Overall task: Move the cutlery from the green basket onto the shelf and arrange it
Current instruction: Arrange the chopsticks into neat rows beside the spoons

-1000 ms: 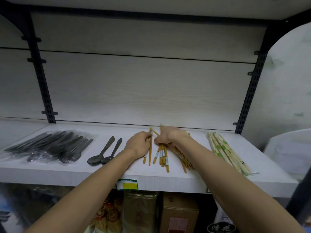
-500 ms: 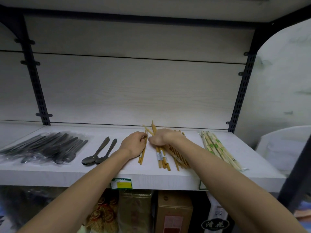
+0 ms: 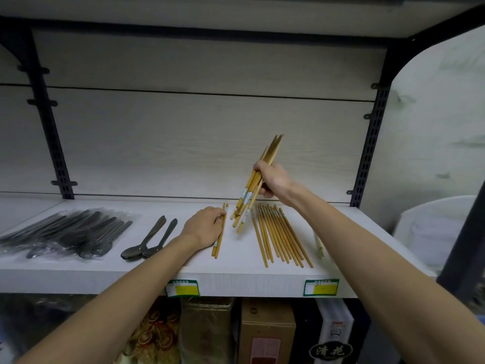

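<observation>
On the far left of the white shelf I see a clear bag of dark cutlery lying flat. Just to its right, two loose dark spoons rest side by side, bowls toward the front edge. Next comes my left hand, knuckles up on the shelf board, its fingers curled against a pair of bamboo chopsticks that lies flat and points front to back; the fingertips touch the pair, but I cannot tell whether they pinch it or only steady it. Right of that, my right hand is raised above the shelf and clenched round a bundle of chopsticks with paper bands, tilted steeply, top ends toward the back panel, lower tips hanging just above the shelf board. Beneath and right of the bundle, a row of bare chopsticks lies flat, fanned slightly, close together. Beyond my right forearm, a sliver of pale wrapped chopsticks shows, mostly hidden. Two green and yellow price tags sit on the shelf's front lip. Below, boxes stand in shadow.
</observation>
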